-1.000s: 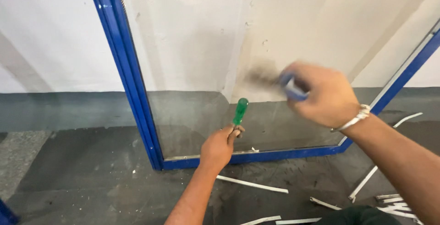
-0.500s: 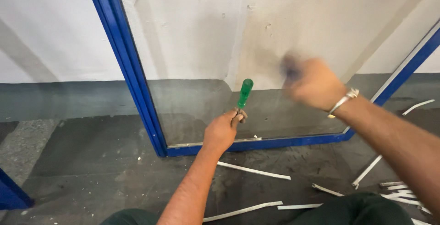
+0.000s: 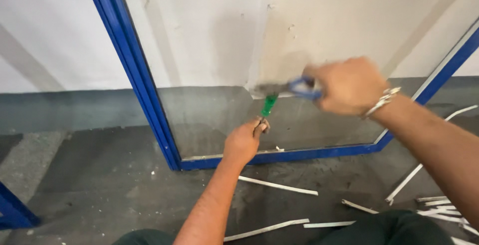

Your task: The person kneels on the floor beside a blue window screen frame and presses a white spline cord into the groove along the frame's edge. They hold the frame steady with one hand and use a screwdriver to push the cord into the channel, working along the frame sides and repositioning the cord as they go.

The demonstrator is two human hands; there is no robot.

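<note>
I am knocking the strip loose at the bottom of the blue frame [image 3: 279, 155]. My left hand [image 3: 243, 142] is closed around a screwdriver with a green handle [image 3: 269, 104], tip down by the bottom rail. My right hand [image 3: 348, 85] grips a tool with a blue handle [image 3: 303, 88], blurred, right at the top of the green handle. I think the next hit must land straight on the handle, not on my fingers. The glass [image 3: 224, 120] looks dusty. White strips [image 3: 277, 185] lie on the floor [image 3: 100, 185].

Soft even daylight, motion blur on the right hand [image 3: 349, 86].
</note>
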